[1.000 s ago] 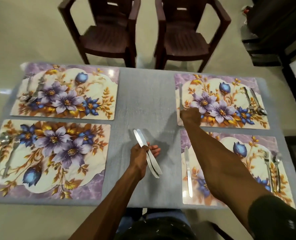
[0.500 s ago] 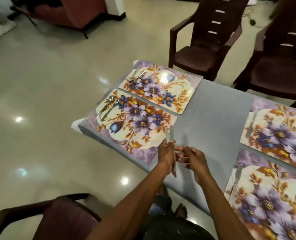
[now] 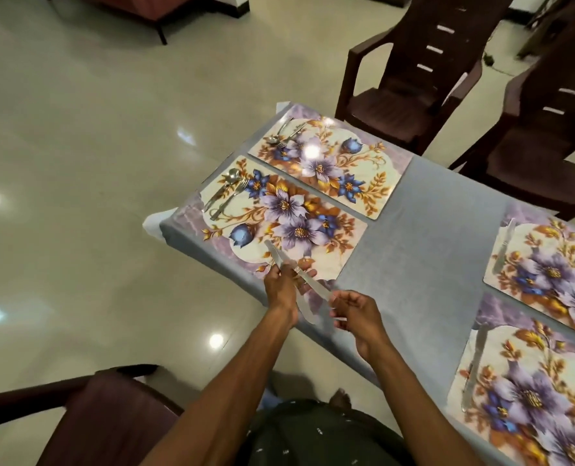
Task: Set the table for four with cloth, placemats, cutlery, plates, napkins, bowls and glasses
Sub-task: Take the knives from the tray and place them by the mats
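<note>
Down by the near edge of the tabletop (image 3: pixel 424 264), right hand (image 3: pixel 355 312) curled, fingers (image 3: pixel 338 297) pinching the handle end of a knife (image 3: pixel 316 290). Left hand (image 3: pixel 284 285) just beyond, wrapped round the middle of the knives, holding what looks like two; exact count hard to tell where the blades overlap. Long axis running diagonally, from the right hand up and away to a tip lying over the near placemat (image 3: pixel 279 216). Judging by that, a handover in progress: one knife being drawn off for this mat.

That mat directly beyond the left hand, which is the nearer of the two. Spoon and fork (image 3: pixel 227 193) already lying at the mat's far-left end, so the bare right-hand edge reads as the likely landing spot. Farther back, far placemat (image 3: pixel 330 163) touching this one, cutlery at its far corner, no knife visible. Off to the right, well apart from the near placemat, two more mats each showing a knife (image 3: pixel 503 245). Chairs (image 3: pixel 410 89) behind the tabletop.
</note>
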